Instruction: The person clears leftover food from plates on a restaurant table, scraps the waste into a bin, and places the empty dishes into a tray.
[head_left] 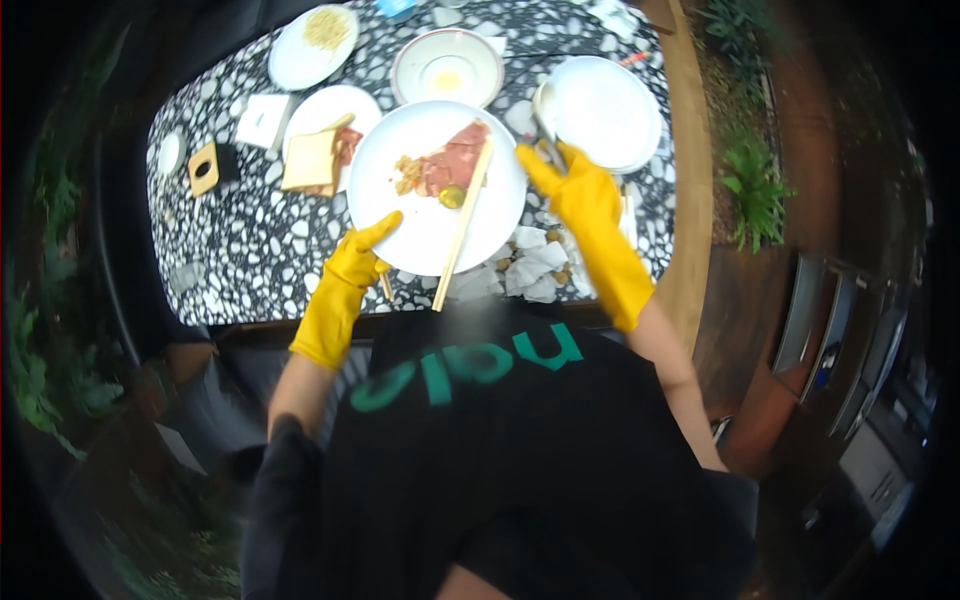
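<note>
Where the speckled table (250, 250) meets its near edge, the big white plate (437, 215) juts out — the gloved left hand (352, 262) grips its rim, chopsticks (463, 225) lying across it. The gloved right hand (578, 190) pinches something small beside the stacked plates (605, 110) — crumpled napkins (530, 265) crowd the gap below.

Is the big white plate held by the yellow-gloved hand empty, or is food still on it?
Not empty. The big white plate carries pink meat slices, brownish scraps and a chopstick lying across it; the left hand grips its rim.
</note>
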